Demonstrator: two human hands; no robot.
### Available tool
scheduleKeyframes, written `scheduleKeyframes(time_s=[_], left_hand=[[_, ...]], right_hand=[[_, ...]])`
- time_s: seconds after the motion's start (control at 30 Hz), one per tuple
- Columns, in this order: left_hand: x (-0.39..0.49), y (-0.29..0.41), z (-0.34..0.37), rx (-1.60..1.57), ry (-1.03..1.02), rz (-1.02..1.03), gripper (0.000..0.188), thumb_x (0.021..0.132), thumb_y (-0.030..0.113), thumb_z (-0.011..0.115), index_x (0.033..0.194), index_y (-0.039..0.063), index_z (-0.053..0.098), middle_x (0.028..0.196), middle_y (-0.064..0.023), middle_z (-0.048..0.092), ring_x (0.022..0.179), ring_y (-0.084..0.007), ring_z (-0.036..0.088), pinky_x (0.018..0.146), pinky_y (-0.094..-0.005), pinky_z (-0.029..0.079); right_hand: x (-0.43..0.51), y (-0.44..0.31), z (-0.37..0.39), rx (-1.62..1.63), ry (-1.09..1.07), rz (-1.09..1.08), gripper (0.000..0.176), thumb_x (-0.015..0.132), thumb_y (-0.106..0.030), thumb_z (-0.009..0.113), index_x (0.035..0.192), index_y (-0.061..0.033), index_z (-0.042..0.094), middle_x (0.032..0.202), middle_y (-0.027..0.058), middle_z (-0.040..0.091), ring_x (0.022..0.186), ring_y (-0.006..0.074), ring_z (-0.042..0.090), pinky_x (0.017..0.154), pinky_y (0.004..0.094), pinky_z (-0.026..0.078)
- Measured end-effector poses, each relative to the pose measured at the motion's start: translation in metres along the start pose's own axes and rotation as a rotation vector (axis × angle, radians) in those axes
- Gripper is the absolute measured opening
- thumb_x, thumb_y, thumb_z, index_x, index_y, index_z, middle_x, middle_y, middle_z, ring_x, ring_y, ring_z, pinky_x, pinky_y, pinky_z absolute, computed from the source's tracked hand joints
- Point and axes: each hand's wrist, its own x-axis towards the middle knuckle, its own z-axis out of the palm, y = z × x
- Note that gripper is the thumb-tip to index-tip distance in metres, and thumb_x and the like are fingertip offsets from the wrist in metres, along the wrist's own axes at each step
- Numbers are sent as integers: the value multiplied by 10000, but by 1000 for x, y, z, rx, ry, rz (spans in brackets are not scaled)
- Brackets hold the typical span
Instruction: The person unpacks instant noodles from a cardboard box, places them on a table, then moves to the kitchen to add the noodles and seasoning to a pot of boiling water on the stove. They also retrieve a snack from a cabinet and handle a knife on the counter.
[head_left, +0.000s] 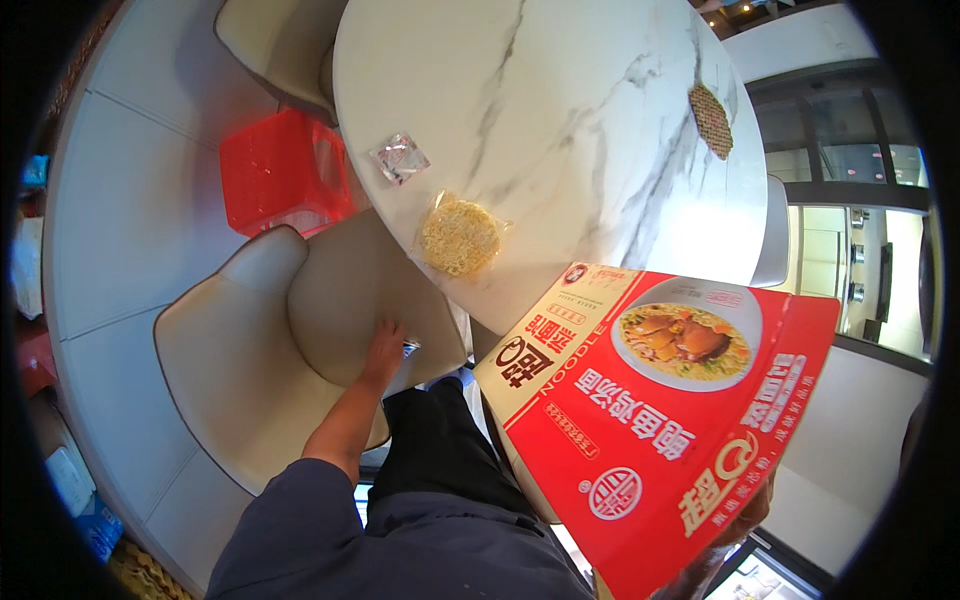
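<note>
My left hand (388, 349) reaches down over the beige seat of a chair (360, 277). A small blue and silver item (410, 348) shows at its palm side; whether my fingers grip it or it lies on the seat is unclear. To my right, a large red noodle carton (637, 420) with a printed bowl stands tilted, its upper edge overlapping the table. My right hand is not visible, and what supports the carton is hidden. Near the edge of the round marble-patterned table (570, 165) lie a clear-wrapped noodle cake (460, 237) and a small shiny packet (400, 158).
A red plastic stool (281, 176) stands left of the table, below another beige chair (281, 45). On the table's far right rests a brown woven mat (710, 121). Several goods line the floor's left edge, including a blue package (101, 529).
</note>
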Motion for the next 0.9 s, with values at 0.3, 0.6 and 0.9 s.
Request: scheduleKeyframes(time_s=[0.3,0.6,0.9], left_hand=[[-3,5,-123,-705,126,-435,128,988,171,563,1045,69,616,857,-113,689,761,-252,673,681,-364,535],[-48,209,-415,-980,364,197,146,1024,141,558,1115,30,589,850,-24,673,683,-86,601,647,-253,523],[-132,418,-491,-555,280,701,579,912,42,672,1440,-10,439,1134,-144,639,994,-204,618,928,-362,510]], right_hand=[[10,-18,5,99,144,52,327,718,-13,745,1043,-50,731,1032,122,691,1125,354,597,991,468,438],[4,-5,23,301,448,-72,346,781,8,715,1118,-73,698,1114,95,675,1166,314,603,884,415,444],[-12,4,24,272,681,110,434,815,50,665,1236,-51,644,1325,201,541,1302,423,487,1038,475,458]])
